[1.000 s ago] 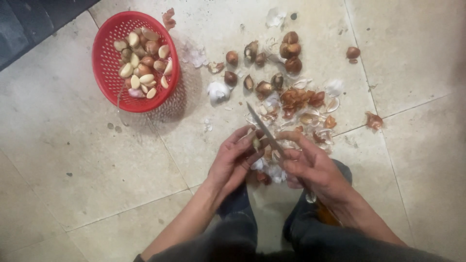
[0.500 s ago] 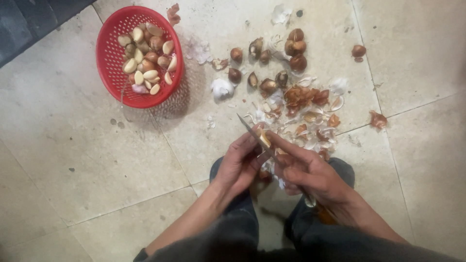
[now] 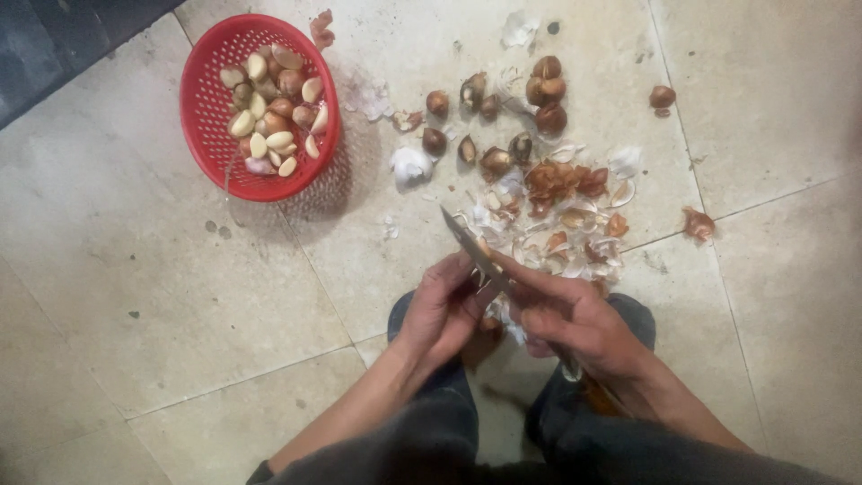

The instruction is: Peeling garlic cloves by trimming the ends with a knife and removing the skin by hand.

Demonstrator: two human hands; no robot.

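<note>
Right hand (image 3: 575,323) gripping knife (image 3: 471,247); left hand (image 3: 444,310) pinching a clove, mostly hidden. Peels (image 3: 566,216) lying just beyond hands, red basket (image 3: 202,135) sitting far left-forward on floor (image 3: 135,296).

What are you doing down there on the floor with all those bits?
A person crouches over a tiled floor. The right hand holds a small knife against something small in the left hand. Pale peeled cloves fill a round red plastic basket; brown unpeeled bulbs and papery skins lie scattered ahead.

No packages, labels, signs or screens show anywhere on the tiled floor (image 3: 135,296).
</note>
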